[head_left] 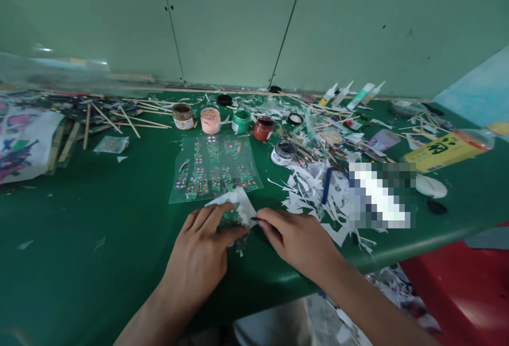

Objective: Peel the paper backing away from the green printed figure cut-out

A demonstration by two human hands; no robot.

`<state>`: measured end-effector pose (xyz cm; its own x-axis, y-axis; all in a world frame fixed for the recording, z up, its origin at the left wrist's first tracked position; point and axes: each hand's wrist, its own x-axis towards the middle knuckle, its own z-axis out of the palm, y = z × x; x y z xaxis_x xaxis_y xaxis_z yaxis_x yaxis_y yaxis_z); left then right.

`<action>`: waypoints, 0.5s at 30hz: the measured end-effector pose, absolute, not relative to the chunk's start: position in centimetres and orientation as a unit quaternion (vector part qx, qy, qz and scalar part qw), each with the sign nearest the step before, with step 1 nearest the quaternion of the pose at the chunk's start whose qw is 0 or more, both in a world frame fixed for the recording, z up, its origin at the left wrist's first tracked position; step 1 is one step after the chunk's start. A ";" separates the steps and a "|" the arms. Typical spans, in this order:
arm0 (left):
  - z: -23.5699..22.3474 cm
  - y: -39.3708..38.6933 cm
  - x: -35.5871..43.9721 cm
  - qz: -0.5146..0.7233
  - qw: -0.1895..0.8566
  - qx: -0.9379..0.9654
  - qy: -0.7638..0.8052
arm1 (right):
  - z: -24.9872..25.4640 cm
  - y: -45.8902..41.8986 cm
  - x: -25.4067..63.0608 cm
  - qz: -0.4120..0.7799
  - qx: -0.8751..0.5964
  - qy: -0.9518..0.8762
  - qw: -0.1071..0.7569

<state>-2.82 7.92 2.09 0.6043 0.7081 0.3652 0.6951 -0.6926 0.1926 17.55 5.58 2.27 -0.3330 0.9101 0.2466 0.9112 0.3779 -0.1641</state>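
Note:
At the table's front, my left hand (202, 237) bends thumb and index finger around a small green-and-dark patterned piece (229, 218) and presses it down. Under and behind that piece lies a sheet of white paper (244, 204). My right hand (296, 234) is closed in a pinch at the paper's right edge; a thin dark tip (254, 219) pokes out of its fingertips, the rest hidden. Just beyond the hands, a clear plastic sheet (256, 174) carries several patterned pieces (214, 176) with green edges.
Open paint jars stand behind the sheet: brown (183, 117), peach (210, 120), green (240, 121), red (263, 129) and dark grey (283, 153). White paper scraps (306, 182) pile up at right, near a yellow container (445, 151) and glue bottles (360, 96). Wooden sticks (131, 123) lie at left.

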 end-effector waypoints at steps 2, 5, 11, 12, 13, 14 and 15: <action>2.2 8.0 -2.8 0.203 0.009 0.890 0.407 | 2.2 5.5 17.9 0.006 -0.522 -0.840 0.149; 2.3 8.1 -2.8 0.205 0.021 0.889 0.409 | 2.2 5.2 18.6 -0.014 -0.494 -0.860 0.129; 1.8 8.2 -2.9 0.226 0.039 0.890 0.395 | 2.7 5.2 19.4 -0.037 -0.505 -0.853 0.124; 1.8 8.2 -3.0 0.228 0.042 0.891 0.390 | 2.9 5.3 19.4 -0.030 -0.509 -0.851 0.123; 1.8 8.2 -3.0 0.229 0.045 0.892 0.387 | 3.0 5.4 19.2 -0.022 -0.508 -0.853 0.120; 1.8 8.2 -3.0 0.227 0.047 0.892 0.388 | 3.0 5.5 19.1 -0.013 -0.501 -0.857 0.115; 1.9 8.2 -3.0 0.225 0.048 0.891 0.391 | 3.1 5.7 18.9 -0.007 -0.492 -0.864 0.109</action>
<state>-3.03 8.21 1.91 0.5928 0.7184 0.3640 0.6748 -0.6898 0.2623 18.85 5.72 3.10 -0.4930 0.8479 0.1951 0.8507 0.5168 -0.0960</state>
